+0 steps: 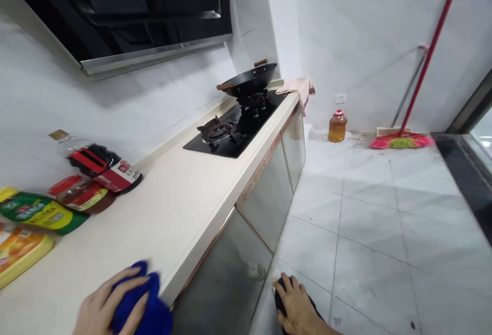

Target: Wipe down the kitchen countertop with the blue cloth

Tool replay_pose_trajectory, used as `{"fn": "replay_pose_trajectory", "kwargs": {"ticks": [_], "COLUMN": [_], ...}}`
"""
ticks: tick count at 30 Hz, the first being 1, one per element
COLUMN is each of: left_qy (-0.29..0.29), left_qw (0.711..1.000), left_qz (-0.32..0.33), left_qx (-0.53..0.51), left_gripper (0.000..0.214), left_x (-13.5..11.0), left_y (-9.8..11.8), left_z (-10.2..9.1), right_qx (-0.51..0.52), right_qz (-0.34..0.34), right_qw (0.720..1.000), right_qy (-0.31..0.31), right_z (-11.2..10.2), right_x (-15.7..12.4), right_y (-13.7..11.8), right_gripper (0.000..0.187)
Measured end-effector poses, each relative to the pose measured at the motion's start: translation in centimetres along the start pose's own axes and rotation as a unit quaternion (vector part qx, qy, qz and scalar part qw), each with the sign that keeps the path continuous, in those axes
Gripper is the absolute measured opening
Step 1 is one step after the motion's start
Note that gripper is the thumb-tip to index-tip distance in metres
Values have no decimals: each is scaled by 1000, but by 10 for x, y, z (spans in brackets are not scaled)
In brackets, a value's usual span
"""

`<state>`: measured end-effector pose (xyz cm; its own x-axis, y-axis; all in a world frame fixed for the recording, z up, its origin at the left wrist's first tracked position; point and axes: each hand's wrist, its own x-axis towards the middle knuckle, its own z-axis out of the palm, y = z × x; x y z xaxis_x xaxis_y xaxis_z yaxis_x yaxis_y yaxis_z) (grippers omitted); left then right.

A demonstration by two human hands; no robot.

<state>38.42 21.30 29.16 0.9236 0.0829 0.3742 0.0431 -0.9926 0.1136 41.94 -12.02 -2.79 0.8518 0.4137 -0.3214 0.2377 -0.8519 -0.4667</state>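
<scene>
My left hand [111,304] grips a crumpled blue cloth [151,309] at the front edge of the pale countertop [154,217]. Part of the cloth hangs past that edge. Lower right, my right hand [295,304] is held out over the floor side with its fingers apart. Behind it shows something dark [282,301] that I cannot make out clearly. Nothing is seen held in the right hand. Left of the cloth, a yellow-labelled container [23,253], a green and yellow bottle [42,212], a red-lidded jar [86,196] and a dark sauce bottle [107,168] line the wall.
A black wok [249,79] sits on the gas hob [238,127] under the range hood [154,6]. A pink towel [298,89] drapes over the counter's far end. An oil jug [337,127] and a red-handled broom [426,53] stand by the far wall on the tiled floor [369,253].
</scene>
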Motion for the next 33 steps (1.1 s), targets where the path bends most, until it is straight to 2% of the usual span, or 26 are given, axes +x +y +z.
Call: {"fn": "replay_pose_trajectory", "kwargs": {"ticks": [2, 6, 11, 17, 21, 24, 27, 30, 33], "left_qy": [13, -19, -3, 5, 13, 22, 18, 24, 22], "left_qw": [999, 997, 994, 999, 998, 997, 997, 997, 986], "left_qz": [11, 54, 90, 19, -32, -13, 10, -62, -166], "left_qx": [-34, -49, -55, -40, -46, -69, -75, -34, 19], "left_gripper": [30, 37, 35, 33, 32, 31, 33, 37, 43], "left_x": [33, 107, 180, 243, 265, 269, 264, 245, 209], "left_y": [33, 92, 128, 180, 204, 198, 167, 112, 44], "left_z": [14, 46, 88, 123, 135, 140, 136, 119, 88], "right_qx": [-4, 4, 36, 67, 55, 44, 40, 36, 24], "right_qz": [-4, 4, 17, 22, 22, 20, 9, -13, -31], "right_qw": [1000, 1000, 999, 997, 998, 999, 999, 999, 999], "right_qy": [-8, -27, -18, 16, 13, 0, 3, 12, 10], "right_z": [-4, -10, -7, 11, 15, 16, 21, 28, 33], "right_x": [2, 8, 17, 28, 34, 36, 33, 30, 30], "right_y": [-2, 3, 20, 37, 35, 30, 27, 26, 21], "right_gripper": [78, 78, 75, 72, 69, 68, 66, 64, 63]}}
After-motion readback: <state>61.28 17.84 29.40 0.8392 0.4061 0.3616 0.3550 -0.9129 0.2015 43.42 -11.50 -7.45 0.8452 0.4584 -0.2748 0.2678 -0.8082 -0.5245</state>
